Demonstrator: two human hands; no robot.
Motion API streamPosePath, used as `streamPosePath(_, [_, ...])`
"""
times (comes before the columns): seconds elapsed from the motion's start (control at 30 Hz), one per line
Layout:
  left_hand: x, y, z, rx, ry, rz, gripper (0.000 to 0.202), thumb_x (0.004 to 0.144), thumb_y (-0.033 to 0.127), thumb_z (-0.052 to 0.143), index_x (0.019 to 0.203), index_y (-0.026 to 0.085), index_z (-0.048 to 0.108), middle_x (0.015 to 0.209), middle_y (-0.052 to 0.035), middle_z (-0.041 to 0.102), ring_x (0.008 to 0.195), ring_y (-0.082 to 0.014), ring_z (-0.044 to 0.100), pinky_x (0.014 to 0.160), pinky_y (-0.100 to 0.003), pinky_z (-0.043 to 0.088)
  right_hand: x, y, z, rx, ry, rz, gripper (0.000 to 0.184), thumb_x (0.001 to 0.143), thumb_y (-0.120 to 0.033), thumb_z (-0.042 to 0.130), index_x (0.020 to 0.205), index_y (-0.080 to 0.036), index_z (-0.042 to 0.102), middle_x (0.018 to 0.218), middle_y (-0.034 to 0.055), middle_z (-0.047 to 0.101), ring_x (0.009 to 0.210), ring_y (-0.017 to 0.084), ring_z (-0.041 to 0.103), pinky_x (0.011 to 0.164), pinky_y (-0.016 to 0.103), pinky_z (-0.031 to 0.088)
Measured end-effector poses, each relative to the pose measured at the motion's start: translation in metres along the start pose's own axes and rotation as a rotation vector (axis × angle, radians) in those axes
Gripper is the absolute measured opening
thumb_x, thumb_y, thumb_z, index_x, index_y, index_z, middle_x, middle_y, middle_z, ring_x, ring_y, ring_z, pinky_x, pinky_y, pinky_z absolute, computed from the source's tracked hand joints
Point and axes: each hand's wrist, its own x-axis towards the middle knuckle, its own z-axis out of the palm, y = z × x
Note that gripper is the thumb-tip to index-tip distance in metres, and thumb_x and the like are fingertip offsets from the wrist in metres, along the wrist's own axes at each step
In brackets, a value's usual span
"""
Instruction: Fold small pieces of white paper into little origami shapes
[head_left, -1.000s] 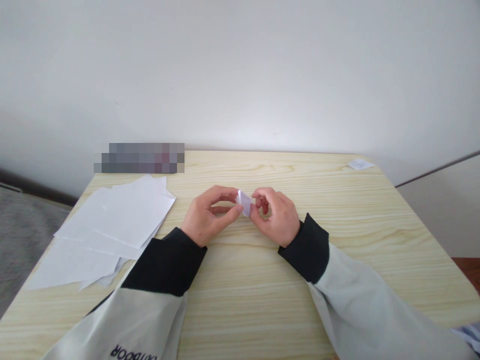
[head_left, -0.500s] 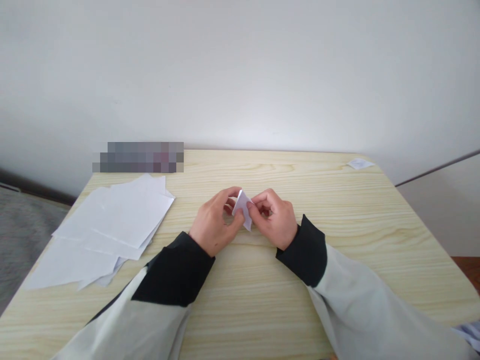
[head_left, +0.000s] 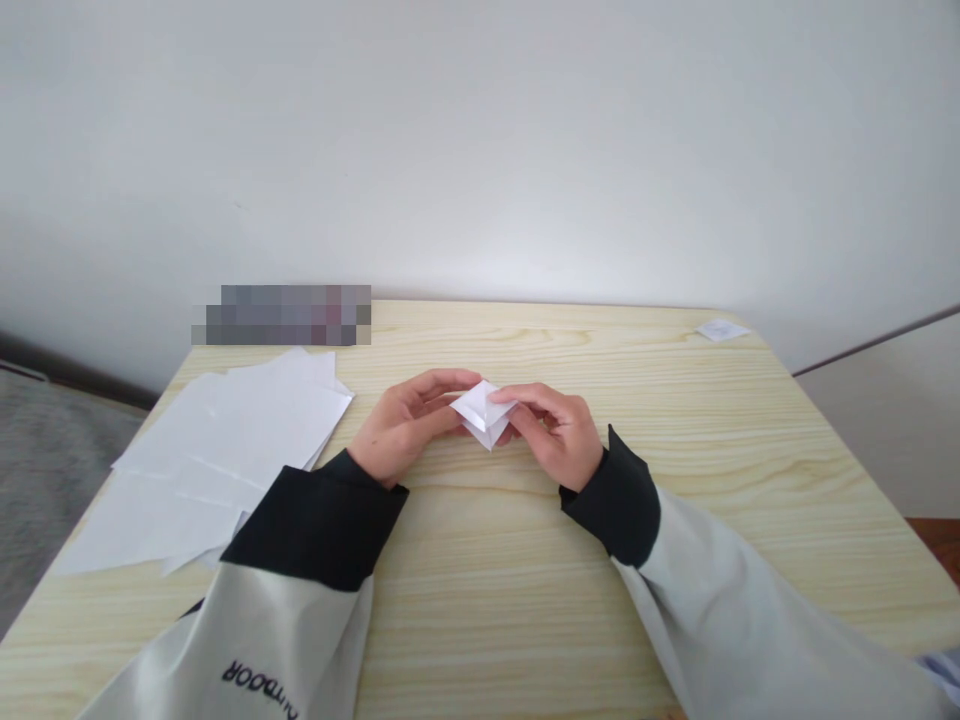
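A small folded piece of white paper is held between my two hands above the middle of the table. Its layers show as a diamond with creased flaps, one above another. My left hand grips its left side, thumb in front and fingers behind the paper. On the right side, my right hand pinches it, the index finger lying over the top flap and the thumb at the right corner. Some fingertips of both hands are hidden by the paper.
Several loose white sheets lie overlapping at the left of the wooden table. Behind them is a blurred-out dark object. A small folded white paper lies at the far right corner. A white wall stands behind the table.
The folded paper has turned from a narrow upright shape to a wider diamond with its flaps showing. My left hand has shifted left and rolled, and my right index finger now lies over the paper.
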Motion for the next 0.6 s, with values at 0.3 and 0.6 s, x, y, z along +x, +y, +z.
streamPosePath(0.3, [-0.0002, 0.0014, 0.0030, -0.134, 0.013, 0.023, 0.030, 0.065, 0.015, 0.073, 0.095, 0.015, 0.069, 0.102, -0.0079, 0.070, 0.094, -0.0226, 0.063, 0.087, -0.035, 0.048, 0.0011, 0.0012, -0.0022, -0.097, 0.010, -0.054, 0.020, 0.088, -0.016, 0.047, 0.095, -0.021, 0.065, 0.084, 0.0019, 0.071, 0.071, 0.013, 0.067, 0.067, 0.025, 0.055])
streamPosePath(0.6, [0.0015, 0.0023, 0.0032, 0.061, 0.059, -0.090, 0.034, 0.071, 0.034, 0.073, 0.099, 0.015, 0.070, 0.092, -0.0074, 0.072, 0.086, -0.0212, 0.065, 0.080, -0.031, 0.052, 0.0026, -0.0033, -0.0034, -0.309, -0.002, -0.134, 0.024, 0.084, -0.013, 0.049, 0.105, -0.021, 0.059, 0.082, 0.0003, 0.070, 0.068, 0.011, 0.065, 0.067, 0.023, 0.051])
